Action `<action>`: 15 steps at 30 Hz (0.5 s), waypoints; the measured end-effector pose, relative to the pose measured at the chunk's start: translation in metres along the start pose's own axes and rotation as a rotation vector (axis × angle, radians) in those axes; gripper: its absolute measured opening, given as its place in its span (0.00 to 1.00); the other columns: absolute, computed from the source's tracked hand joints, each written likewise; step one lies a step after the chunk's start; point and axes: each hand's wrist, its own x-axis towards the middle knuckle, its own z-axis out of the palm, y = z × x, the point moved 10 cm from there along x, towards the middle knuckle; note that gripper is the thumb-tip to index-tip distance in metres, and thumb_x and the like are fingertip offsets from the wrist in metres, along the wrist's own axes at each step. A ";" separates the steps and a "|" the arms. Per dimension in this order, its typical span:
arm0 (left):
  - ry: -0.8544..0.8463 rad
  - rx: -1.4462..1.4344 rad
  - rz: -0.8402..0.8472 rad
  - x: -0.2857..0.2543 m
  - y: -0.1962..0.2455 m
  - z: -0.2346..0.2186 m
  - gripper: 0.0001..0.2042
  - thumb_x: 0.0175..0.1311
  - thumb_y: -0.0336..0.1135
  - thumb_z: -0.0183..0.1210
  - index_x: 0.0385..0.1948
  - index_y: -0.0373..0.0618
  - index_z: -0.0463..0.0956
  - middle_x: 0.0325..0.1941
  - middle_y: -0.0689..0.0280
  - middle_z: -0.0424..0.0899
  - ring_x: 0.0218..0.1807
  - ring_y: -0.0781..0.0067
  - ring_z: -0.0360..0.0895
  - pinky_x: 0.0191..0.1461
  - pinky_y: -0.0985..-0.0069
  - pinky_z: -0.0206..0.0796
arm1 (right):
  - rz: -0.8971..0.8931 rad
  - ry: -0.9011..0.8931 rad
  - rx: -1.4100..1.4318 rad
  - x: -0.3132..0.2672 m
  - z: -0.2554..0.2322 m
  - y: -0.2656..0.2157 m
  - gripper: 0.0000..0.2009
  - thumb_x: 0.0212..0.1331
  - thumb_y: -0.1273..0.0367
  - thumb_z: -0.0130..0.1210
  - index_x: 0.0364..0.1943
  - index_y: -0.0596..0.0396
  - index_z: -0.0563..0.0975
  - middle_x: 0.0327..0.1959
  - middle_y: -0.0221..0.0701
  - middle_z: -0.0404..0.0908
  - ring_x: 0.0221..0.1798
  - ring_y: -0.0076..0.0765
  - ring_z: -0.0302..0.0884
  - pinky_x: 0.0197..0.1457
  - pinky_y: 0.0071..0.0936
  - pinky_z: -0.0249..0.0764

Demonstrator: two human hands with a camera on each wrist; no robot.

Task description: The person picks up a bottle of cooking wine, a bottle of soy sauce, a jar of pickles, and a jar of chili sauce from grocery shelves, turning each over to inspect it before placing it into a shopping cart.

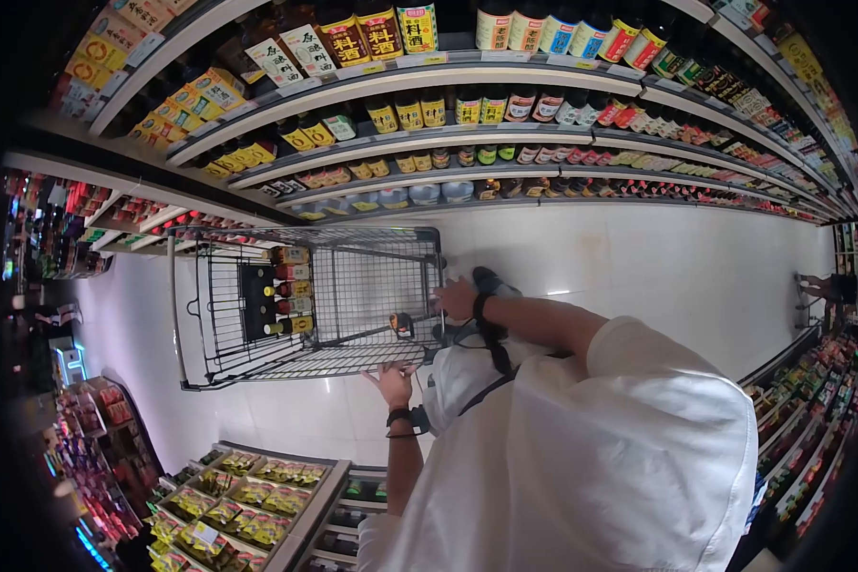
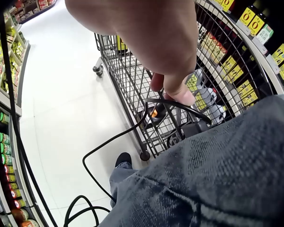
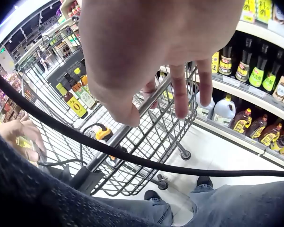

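Note:
A wire shopping cart (image 1: 377,272) stands in front of the person. The right hand (image 1: 459,297) rests over its handle (image 3: 117,137); in the right wrist view the handle passes between the thumb and loosely straight fingers (image 3: 180,101). At the cart's other rear corner is the left hand (image 1: 391,383), fingers spread. The left wrist view shows its thumb (image 2: 182,96) close over the handle area and a black cable (image 2: 118,135). Several bottles (image 1: 291,286) lie in a row near the cart's far end, beside a dark panel (image 1: 255,303). A black and orange thing (image 3: 103,135) shows near the handle.
Shelves (image 1: 505,76) full of sauce bottles run along the right side. A display bin (image 1: 248,500) of yellow packets stands at the left. White floor (image 1: 591,257) lies between. Another person (image 1: 829,286) is behind, and a red-lit display (image 1: 95,419) stands ahead.

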 end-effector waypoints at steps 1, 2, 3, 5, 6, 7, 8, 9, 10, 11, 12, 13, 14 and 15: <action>-0.001 0.000 0.015 -0.004 0.006 -0.001 0.13 0.57 0.55 0.63 0.36 0.62 0.85 0.44 0.76 0.84 0.60 0.70 0.69 0.74 0.30 0.17 | 0.009 0.003 -0.002 -0.002 0.000 0.001 0.11 0.50 0.63 0.58 0.38 0.28 0.85 0.54 0.25 0.76 0.56 0.46 0.75 0.52 0.56 0.71; 0.006 0.006 0.018 -0.006 0.012 -0.002 0.13 0.57 0.54 0.63 0.37 0.62 0.85 0.43 0.76 0.84 0.60 0.70 0.70 0.75 0.30 0.17 | 0.018 0.005 -0.005 -0.005 -0.002 0.004 0.10 0.50 0.63 0.58 0.35 0.29 0.85 0.51 0.25 0.76 0.54 0.45 0.76 0.49 0.54 0.72; 0.013 0.012 0.021 -0.008 0.017 -0.003 0.13 0.57 0.53 0.63 0.37 0.62 0.85 0.43 0.77 0.84 0.60 0.70 0.70 0.75 0.30 0.18 | 0.027 0.008 -0.008 -0.007 -0.003 0.006 0.08 0.50 0.63 0.58 0.33 0.30 0.86 0.49 0.24 0.77 0.52 0.44 0.77 0.47 0.51 0.73; 0.041 0.043 0.027 -0.011 0.027 -0.006 0.13 0.57 0.54 0.63 0.37 0.62 0.85 0.42 0.79 0.85 0.58 0.71 0.72 0.75 0.30 0.21 | 0.028 0.008 -0.022 -0.010 -0.005 0.011 0.07 0.50 0.63 0.57 0.32 0.32 0.85 0.47 0.24 0.78 0.49 0.43 0.78 0.45 0.49 0.74; 0.013 0.046 0.026 -0.013 0.031 -0.004 0.14 0.57 0.54 0.63 0.38 0.62 0.85 0.43 0.78 0.85 0.58 0.71 0.72 0.75 0.30 0.22 | 0.028 0.009 -0.028 -0.011 -0.004 0.013 0.07 0.50 0.62 0.57 0.31 0.33 0.85 0.46 0.25 0.79 0.48 0.43 0.78 0.44 0.47 0.75; -0.014 0.049 0.026 -0.012 0.034 -0.002 0.14 0.57 0.55 0.63 0.38 0.62 0.85 0.43 0.78 0.85 0.58 0.71 0.72 0.75 0.31 0.22 | 0.022 0.009 -0.019 -0.013 -0.003 0.016 0.06 0.51 0.63 0.57 0.30 0.35 0.85 0.45 0.26 0.78 0.47 0.44 0.79 0.43 0.49 0.74; -0.041 0.051 0.026 -0.013 0.033 0.003 0.15 0.57 0.56 0.62 0.39 0.62 0.85 0.44 0.78 0.85 0.58 0.71 0.72 0.75 0.31 0.23 | 0.015 0.008 -0.010 -0.015 -0.005 0.017 0.06 0.51 0.63 0.57 0.30 0.38 0.84 0.44 0.28 0.78 0.45 0.45 0.80 0.41 0.51 0.74; -0.024 0.039 0.036 -0.011 0.034 0.003 0.15 0.58 0.57 0.62 0.38 0.61 0.84 0.44 0.75 0.84 0.58 0.70 0.73 0.76 0.34 0.26 | 0.009 0.007 -0.002 -0.018 -0.007 0.018 0.05 0.51 0.63 0.57 0.29 0.41 0.84 0.44 0.30 0.78 0.44 0.45 0.81 0.40 0.53 0.73; -0.013 -0.052 0.038 -0.011 0.033 0.003 0.14 0.58 0.56 0.63 0.38 0.60 0.83 0.42 0.75 0.84 0.57 0.71 0.73 0.75 0.34 0.27 | 0.018 0.006 -0.020 -0.019 -0.009 0.020 0.06 0.51 0.63 0.57 0.30 0.42 0.84 0.45 0.31 0.78 0.44 0.46 0.81 0.41 0.52 0.74; -0.001 -0.143 0.039 -0.009 0.033 0.002 0.13 0.57 0.54 0.64 0.37 0.60 0.83 0.40 0.74 0.83 0.57 0.72 0.73 0.75 0.34 0.28 | 0.026 0.006 -0.037 -0.018 -0.008 0.022 0.07 0.51 0.63 0.57 0.31 0.43 0.84 0.46 0.32 0.79 0.44 0.47 0.82 0.41 0.52 0.75; 0.010 -0.233 0.039 -0.006 0.031 0.000 0.12 0.57 0.53 0.65 0.36 0.59 0.82 0.38 0.74 0.82 0.56 0.73 0.73 0.75 0.34 0.29 | 0.034 0.004 -0.054 -0.018 -0.007 0.024 0.08 0.52 0.63 0.57 0.32 0.45 0.84 0.47 0.32 0.79 0.45 0.48 0.82 0.41 0.52 0.75; 0.010 -0.261 0.012 -0.002 0.023 -0.002 0.11 0.59 0.50 0.64 0.35 0.58 0.81 0.40 0.74 0.81 0.60 0.71 0.71 0.76 0.38 0.32 | 0.048 -0.024 -0.041 -0.018 -0.003 0.028 0.09 0.52 0.63 0.57 0.34 0.45 0.84 0.48 0.33 0.79 0.46 0.48 0.82 0.42 0.51 0.76; 0.113 -0.200 -0.007 -0.003 0.018 -0.015 0.11 0.60 0.49 0.63 0.36 0.57 0.81 0.44 0.73 0.80 0.61 0.69 0.71 0.76 0.38 0.32 | 0.062 -0.054 -0.029 -0.020 -0.002 0.031 0.10 0.53 0.63 0.56 0.36 0.46 0.84 0.50 0.34 0.78 0.47 0.48 0.82 0.43 0.50 0.77; 0.217 -0.137 -0.027 -0.006 0.013 -0.029 0.11 0.61 0.49 0.62 0.37 0.56 0.81 0.48 0.73 0.79 0.61 0.68 0.70 0.76 0.39 0.33 | 0.074 -0.083 -0.017 -0.021 -0.001 0.034 0.11 0.53 0.63 0.56 0.37 0.47 0.84 0.51 0.35 0.78 0.48 0.49 0.82 0.43 0.49 0.77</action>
